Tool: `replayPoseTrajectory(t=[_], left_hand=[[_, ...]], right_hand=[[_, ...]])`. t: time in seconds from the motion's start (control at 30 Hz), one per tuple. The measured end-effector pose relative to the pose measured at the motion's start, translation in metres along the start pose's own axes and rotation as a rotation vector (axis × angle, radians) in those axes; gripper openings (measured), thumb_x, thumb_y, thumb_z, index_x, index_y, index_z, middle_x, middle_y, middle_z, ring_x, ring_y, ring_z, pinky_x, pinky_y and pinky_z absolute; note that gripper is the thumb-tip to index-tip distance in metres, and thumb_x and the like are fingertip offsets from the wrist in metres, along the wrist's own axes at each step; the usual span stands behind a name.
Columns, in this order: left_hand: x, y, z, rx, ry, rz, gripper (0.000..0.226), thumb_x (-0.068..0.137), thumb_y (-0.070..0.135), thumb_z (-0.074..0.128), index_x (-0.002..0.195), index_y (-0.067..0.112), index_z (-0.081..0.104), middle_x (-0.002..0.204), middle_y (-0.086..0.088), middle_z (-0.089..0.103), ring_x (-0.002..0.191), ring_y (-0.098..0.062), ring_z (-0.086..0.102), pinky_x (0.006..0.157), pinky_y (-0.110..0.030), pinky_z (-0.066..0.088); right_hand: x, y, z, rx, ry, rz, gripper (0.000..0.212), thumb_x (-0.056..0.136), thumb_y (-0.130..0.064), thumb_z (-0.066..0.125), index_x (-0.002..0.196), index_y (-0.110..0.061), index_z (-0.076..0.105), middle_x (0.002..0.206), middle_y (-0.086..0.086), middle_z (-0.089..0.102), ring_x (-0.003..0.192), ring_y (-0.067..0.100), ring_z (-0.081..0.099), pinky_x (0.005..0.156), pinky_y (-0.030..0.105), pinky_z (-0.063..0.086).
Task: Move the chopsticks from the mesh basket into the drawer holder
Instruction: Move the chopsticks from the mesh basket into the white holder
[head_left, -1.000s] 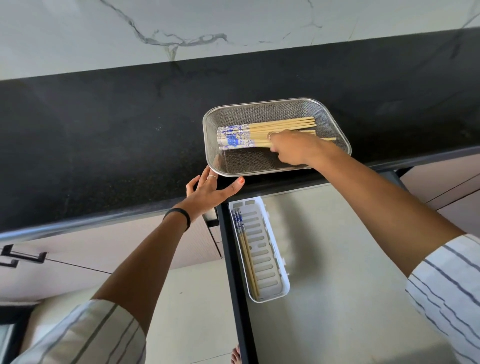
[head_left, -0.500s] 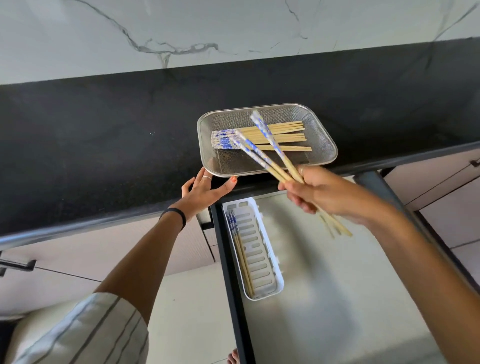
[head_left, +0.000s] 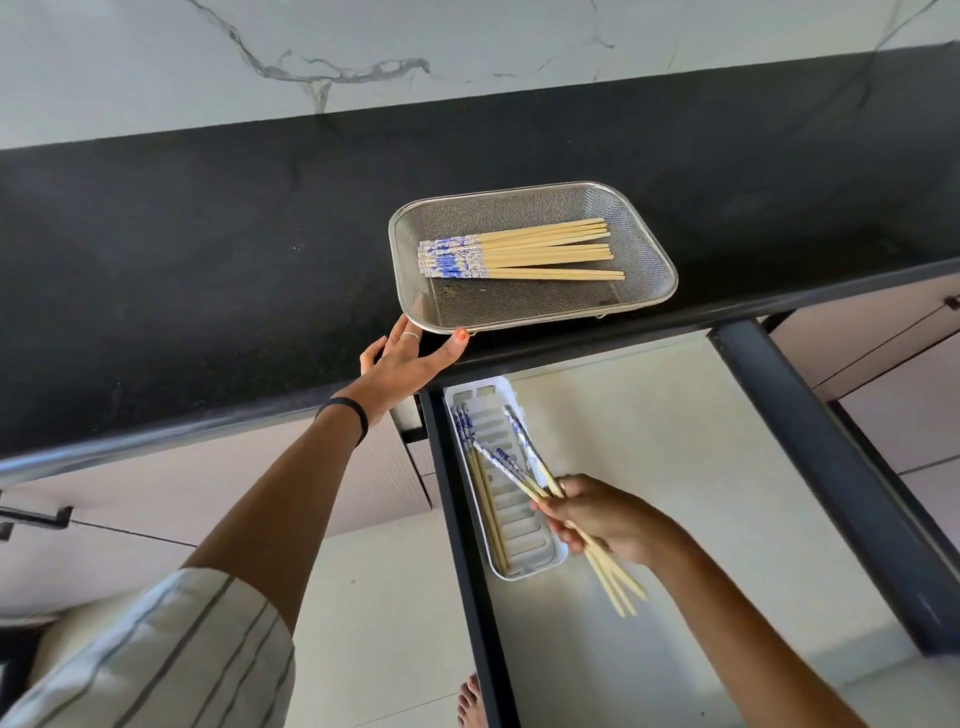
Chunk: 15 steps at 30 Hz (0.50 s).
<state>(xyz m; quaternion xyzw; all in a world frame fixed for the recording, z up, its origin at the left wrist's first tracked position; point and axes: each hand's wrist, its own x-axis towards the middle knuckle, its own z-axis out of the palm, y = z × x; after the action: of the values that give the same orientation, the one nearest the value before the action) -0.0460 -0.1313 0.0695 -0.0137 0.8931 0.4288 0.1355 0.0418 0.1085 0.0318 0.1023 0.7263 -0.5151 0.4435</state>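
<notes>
A steel mesh basket (head_left: 647, 228) sits on the black counter and holds several wooden chopsticks (head_left: 540, 252) with blue-and-white ends, lying side by side. My left hand (head_left: 402, 364) rests open against the basket's near-left corner. Below, in the open drawer, a white slotted holder (head_left: 540, 564) has a few chopsticks (head_left: 485, 493) along its left side. My right hand (head_left: 605, 519) grips a small bunch of chopsticks (head_left: 511, 462) just above the holder, patterned ends pointing to the back left, bare tips sticking out toward me.
The drawer (head_left: 675, 493) has a pale floor and dark frame rails (head_left: 821, 452) on both sides. Black counter (head_left: 208, 270) stretches left and right under a marble wall. Cabinet fronts with a dark handle (head_left: 36, 517) are at the left. A bare foot (head_left: 470, 701) shows by the drawer's edge.
My right hand lifted a bunch of chopsticks out of the basket and carried them down over the drawer holder. My left hand stayed at the basket's corner.
</notes>
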Motion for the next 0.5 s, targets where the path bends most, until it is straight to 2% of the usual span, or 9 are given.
replayPoseTrajectory(t=[0.1, 0.23, 0.4, 0.47, 0.5], left_hand=[[0.000, -0.001, 0.000, 0.001, -0.007, -0.004, 0.082, 0.068, 0.082, 0.028, 0.139, 0.045, 0.017, 0.153, 0.013, 0.012, 0.137, -0.004, 0.002, 0.108, -0.029, -0.008], [0.000, -0.001, 0.000, -0.004, -0.017, -0.009, 0.081, 0.068, 0.081, 0.028, 0.139, 0.045, 0.017, 0.153, 0.011, 0.012, 0.137, -0.006, 0.001, 0.110, -0.032, -0.008], [0.001, -0.001, 0.000, 0.005, -0.001, 0.002, 0.081, 0.067, 0.082, 0.028, 0.138, 0.044, 0.021, 0.152, 0.016, 0.013, 0.135, 0.002, 0.001, 0.108, -0.027, -0.008], [0.002, -0.001, -0.001, 0.011, -0.014, 0.007, 0.082, 0.068, 0.082, 0.027, 0.140, 0.043, 0.019, 0.153, 0.015, 0.011, 0.136, 0.001, 0.000, 0.108, -0.028, -0.009], [0.002, -0.001, -0.001, 0.011, -0.016, 0.008, 0.081, 0.069, 0.081, 0.027, 0.140, 0.043, 0.018, 0.153, 0.014, 0.011, 0.135, 0.001, 0.000, 0.106, -0.026, -0.009]], right_hand=[[0.036, -0.001, 0.020, 0.090, 0.151, -0.001, 0.009, 0.097, -0.005, 0.041, 0.097, -0.004, 0.049, 0.064, 0.007, 0.049, 0.050, 0.015, 0.041, 0.046, 0.023, 0.036], [0.077, -0.002, 0.036, 0.146, 0.271, 0.054, 0.015, 0.092, -0.001, 0.038, 0.085, -0.007, 0.050, 0.070, 0.010, 0.056, 0.055, 0.018, 0.052, 0.053, 0.027, 0.046], [0.103, -0.005, 0.046, 0.094, 0.446, 0.091, 0.018, 0.080, 0.005, 0.042, 0.092, -0.003, 0.053, 0.084, 0.019, 0.062, 0.052, 0.024, 0.055, 0.050, 0.030, 0.050], [0.108, -0.006, 0.049, 0.037, 0.513, 0.081, 0.020, 0.077, 0.006, 0.047, 0.093, 0.000, 0.055, 0.097, 0.024, 0.065, 0.063, 0.032, 0.064, 0.056, 0.037, 0.055], [0.110, -0.006, 0.050, -0.017, 0.532, 0.079, 0.020, 0.077, 0.005, 0.050, 0.095, 0.001, 0.057, 0.104, 0.025, 0.066, 0.077, 0.036, 0.068, 0.064, 0.040, 0.057]])
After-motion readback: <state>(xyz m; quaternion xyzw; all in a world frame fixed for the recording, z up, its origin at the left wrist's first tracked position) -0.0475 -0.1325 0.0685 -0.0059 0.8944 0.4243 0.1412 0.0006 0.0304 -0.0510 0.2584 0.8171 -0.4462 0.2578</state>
